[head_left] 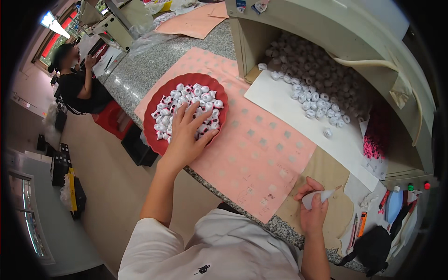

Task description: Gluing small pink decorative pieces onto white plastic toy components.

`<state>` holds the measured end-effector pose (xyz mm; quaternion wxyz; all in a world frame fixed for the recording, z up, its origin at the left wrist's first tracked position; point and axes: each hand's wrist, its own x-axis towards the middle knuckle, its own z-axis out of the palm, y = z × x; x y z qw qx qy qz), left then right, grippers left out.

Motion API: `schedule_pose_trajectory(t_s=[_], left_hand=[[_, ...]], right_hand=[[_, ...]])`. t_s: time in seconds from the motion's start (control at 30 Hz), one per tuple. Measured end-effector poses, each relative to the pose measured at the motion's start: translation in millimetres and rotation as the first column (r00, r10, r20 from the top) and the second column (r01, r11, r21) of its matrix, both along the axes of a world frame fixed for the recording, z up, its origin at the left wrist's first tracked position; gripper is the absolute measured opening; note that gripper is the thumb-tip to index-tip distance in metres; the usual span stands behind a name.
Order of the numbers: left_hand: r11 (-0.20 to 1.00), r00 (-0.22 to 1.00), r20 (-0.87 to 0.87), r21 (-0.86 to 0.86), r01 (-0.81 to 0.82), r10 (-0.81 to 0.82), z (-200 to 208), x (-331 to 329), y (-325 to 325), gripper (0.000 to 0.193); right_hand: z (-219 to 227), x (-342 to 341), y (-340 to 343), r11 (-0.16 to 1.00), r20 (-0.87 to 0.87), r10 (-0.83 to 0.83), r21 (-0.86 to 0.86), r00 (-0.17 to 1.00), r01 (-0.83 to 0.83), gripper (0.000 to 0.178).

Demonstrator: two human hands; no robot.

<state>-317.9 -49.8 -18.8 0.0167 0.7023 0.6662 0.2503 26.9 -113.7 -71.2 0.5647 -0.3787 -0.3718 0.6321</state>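
Note:
My left hand (189, 128) lies over a red scalloped tray (224, 100), its fingers spread across the pieces inside. The tray is filled with small white rounded pieces (175, 98), several showing dark pink or black marks. Whether the fingertips press on any piece is hard to see. Near the front edge of the counter, my right hand (311, 210) is wrapped round a white squeeze bottle (311, 199) with a thin nozzle pointing away to the right. Pink paper (242, 154) with grey square marks lies under the tray and stretches between my hands.
A grey cabinet (326, 28) holds a heap of white round pieces (322, 100) on white card (289, 109). Bright pink pieces (373, 147) sit at its right. Pens (362, 224) and a black cloth item (373, 247) lie near right. Another person (74, 84) sits far left.

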Motion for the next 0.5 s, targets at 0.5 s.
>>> schedule_pose_trajectory(t_s=[0.5], left_hand=[[0.998,0.996,-0.079,-0.026,-0.049,0.047,31.3,-59.7,-102.1,0.047]], right_hand=[[21.5,-36.4,-69.2,0.999,0.127,0.009,0.048,0.992,-0.015,0.047]])
